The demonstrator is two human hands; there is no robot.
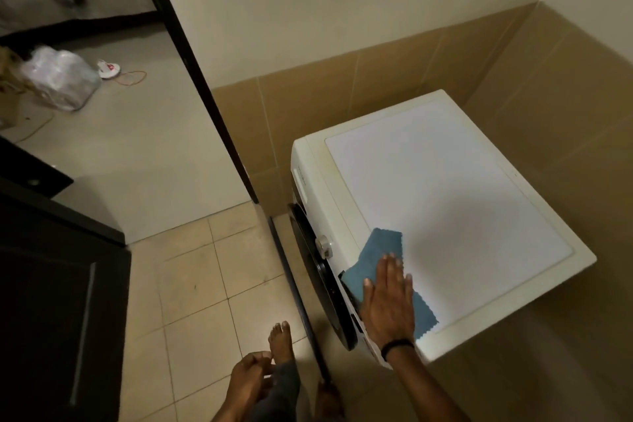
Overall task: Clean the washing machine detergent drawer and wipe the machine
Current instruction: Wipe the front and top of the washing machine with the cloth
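Cloth [373,267] (blue) under right hand [388,305]

Bare arms and feet, thin black band [397,346] around right wrist.

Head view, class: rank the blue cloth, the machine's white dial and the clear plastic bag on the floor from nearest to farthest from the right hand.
1. Blue cloth: under the right hand, on the machine's top.
2. White dial: on the machine's front, just left of the hand.
3. Clear plastic bag: across the floor, far upper left.

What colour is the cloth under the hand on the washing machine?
The cloth is blue, plain, with zigzag-cut edges; the head view shows it.
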